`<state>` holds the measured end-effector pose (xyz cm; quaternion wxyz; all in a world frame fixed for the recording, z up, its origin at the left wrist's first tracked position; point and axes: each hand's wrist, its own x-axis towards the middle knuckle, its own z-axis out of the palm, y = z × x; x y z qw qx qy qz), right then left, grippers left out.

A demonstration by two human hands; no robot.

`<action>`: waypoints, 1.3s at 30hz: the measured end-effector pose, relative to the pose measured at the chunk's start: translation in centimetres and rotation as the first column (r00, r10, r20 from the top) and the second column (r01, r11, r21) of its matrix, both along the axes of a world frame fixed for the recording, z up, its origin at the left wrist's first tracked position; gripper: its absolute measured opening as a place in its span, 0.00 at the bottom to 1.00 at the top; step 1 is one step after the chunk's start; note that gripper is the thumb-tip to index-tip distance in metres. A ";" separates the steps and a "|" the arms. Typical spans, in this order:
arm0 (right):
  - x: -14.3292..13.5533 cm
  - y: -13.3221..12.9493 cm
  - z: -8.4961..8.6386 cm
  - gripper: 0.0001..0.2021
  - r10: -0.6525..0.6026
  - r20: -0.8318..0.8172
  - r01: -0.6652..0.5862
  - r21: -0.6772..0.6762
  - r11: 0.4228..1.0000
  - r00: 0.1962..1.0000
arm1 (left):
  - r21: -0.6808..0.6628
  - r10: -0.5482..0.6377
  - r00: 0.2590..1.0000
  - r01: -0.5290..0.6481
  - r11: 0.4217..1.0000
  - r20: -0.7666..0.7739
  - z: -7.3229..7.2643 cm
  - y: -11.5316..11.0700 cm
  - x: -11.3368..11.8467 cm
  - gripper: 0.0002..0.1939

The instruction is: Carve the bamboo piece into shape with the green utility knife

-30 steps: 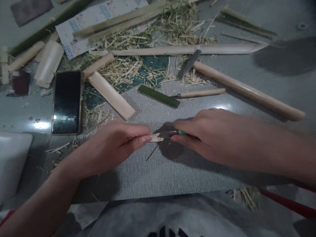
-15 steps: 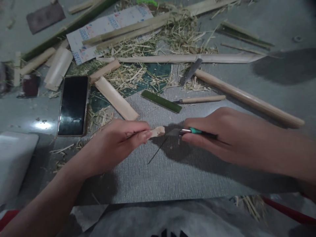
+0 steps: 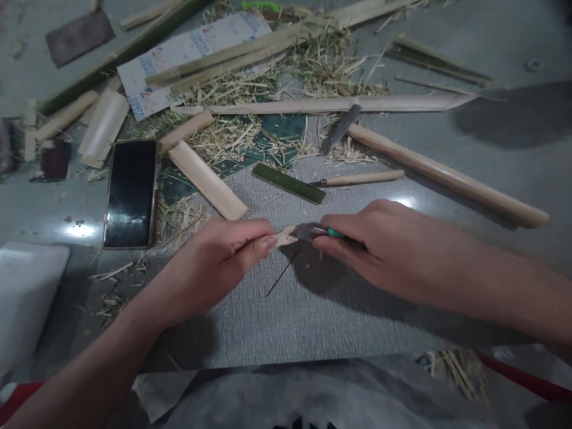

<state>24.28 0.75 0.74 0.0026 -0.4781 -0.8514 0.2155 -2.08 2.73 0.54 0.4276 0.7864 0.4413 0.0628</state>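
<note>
Small bamboo piece (image 3: 285,238) pinched in left hand (image 3: 214,262), tip poking past fingers. Right hand (image 3: 379,244) grips green-handled knife (image 3: 319,233), blade on tip. Mid-whittle, looks like; next cut probably needs light, steady pressure. Phone (image 3: 131,193) well off left.

Bamboo sliver (image 3: 286,238): pale, raw wood, matt, rough-cut.
Knife (image 3: 319,233): dull grey metal blade, glossy green plastic grip.
Mat (image 3: 313,310): grey woven cloth, matt, coarse weave.
Phone (image 3: 131,192): black glass, glossy.
Green strip (image 3: 288,183): bamboo skin, smooth, faint sheen.
Long rod (image 3: 447,175): light wood, smooth, satin.
Shavings (image 3: 232,134): dry, fibrous, matt.
</note>
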 end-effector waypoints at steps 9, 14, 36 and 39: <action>0.5 1.0 1.3 0.23 -0.008 -0.168 -0.042 -0.292 0.956 0.986 | -0.025 0.071 0.996 -0.069 0.997 0.062 0.2 -0.2 0.4 0.17; 1.7 1.5 1.0 0.23 -0.054 -0.212 0.013 -0.187 0.982 0.976 | -0.253 0.160 0.974 -0.117 0.960 0.158 0.2 -0.4 0.5 0.12; 1.5 -0.7 -0.2 0.07 0.014 0.288 -0.136 0.409 0.902 0.958 | -0.135 0.306 0.824 -0.276 0.952 0.476 -0.4 -2.4 1.6 0.20; 1.7 -0.5 0.0 0.06 0.062 0.252 -0.165 0.409 0.898 0.966 | -0.099 0.286 0.828 -0.272 0.957 0.483 -0.5 -2.3 1.7 0.24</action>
